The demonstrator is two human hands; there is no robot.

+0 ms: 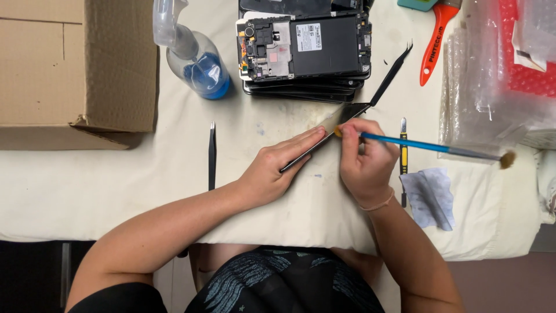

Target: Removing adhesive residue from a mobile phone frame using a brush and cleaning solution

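Observation:
My left hand (pixel 277 168) lies flat along a thin dark phone panel (pixel 351 111) that rests tilted on the white cloth, pressing it down. My right hand (pixel 365 159) grips a blue-handled brush (pixel 428 146) backwards: the handle's tan end touches the panel near its upper edge, and the bristles point right, out over the cloth.
A stack of opened phones (pixel 304 49) sits ahead. Black tweezers (pixel 212 155) lie left, another black pair (pixel 392 74) right of the stack. A spray bottle with blue liquid (pixel 197 64), a cardboard box (pixel 75 69), a yellow-handled tool (pixel 403 156), a grey wipe (pixel 431 197), a red handle (pixel 434 40) and plastic bags (pixel 498 75) surround.

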